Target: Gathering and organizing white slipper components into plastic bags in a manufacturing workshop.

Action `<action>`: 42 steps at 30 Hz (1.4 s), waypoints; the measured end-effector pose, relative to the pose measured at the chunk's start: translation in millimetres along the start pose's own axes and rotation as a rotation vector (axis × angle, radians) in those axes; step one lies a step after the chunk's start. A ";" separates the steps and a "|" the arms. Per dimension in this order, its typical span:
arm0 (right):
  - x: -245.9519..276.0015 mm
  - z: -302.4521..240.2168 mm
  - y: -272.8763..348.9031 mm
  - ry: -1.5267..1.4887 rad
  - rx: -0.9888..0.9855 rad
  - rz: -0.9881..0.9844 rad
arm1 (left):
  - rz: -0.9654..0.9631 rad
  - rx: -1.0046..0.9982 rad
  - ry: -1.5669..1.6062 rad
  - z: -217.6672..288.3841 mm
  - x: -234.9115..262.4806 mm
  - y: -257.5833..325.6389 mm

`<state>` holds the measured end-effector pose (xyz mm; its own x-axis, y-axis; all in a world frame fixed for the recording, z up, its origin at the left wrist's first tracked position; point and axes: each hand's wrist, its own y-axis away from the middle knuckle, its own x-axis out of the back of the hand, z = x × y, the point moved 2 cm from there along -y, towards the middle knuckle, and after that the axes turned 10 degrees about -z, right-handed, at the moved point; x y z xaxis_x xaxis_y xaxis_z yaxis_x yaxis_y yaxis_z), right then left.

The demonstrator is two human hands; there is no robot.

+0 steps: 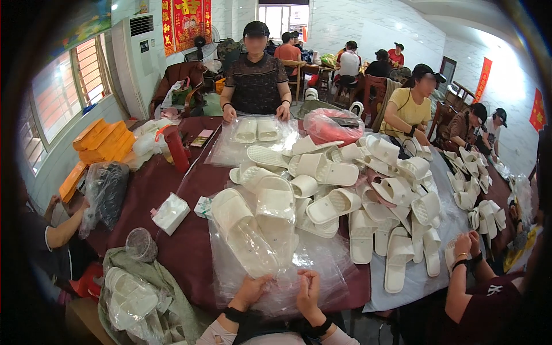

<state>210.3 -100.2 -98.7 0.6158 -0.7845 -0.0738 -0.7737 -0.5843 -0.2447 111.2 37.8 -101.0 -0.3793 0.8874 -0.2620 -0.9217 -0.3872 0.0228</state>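
Observation:
A pair of cream slippers lies partly in a clear plastic bag (pixel 259 261) right in front of me; the left slipper (pixel 230 210) and the right slipper (pixel 276 201) point away, side by side. My left hand (pixel 252 289) is closed on the bag's near edge, by the slippers' near end. Just to the right, my right hand (pixel 309 294) has its fingers pinched together at the same edge of film. Underneath and to the right spreads a stack of flat clear bags (pixel 325 276). Beyond the pair, more loose cream slippers (pixel 333 205) lie heaped.
Across the table a person (pixel 257 86) handles a bagged pair. At right, a person in yellow (pixel 408 106) and another person's hands (pixel 467 244) work beside the heap. A tissue pack (pixel 171 214), a plastic tub (pixel 141 245) and a sack (pixel 172 284) of bagged slippers are left.

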 end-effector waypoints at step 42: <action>-5.8 8.3 -13.5 0.947 0.215 -0.259 | 0.960 -1.039 0.560 120.6 61.9 56.2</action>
<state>218.4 -86.0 -103.0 0.3170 -0.5349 0.7832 -0.5318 -0.7840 -0.3202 26.1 101.1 0.4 -0.4843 0.0920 -0.8700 0.2028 -0.9556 -0.2139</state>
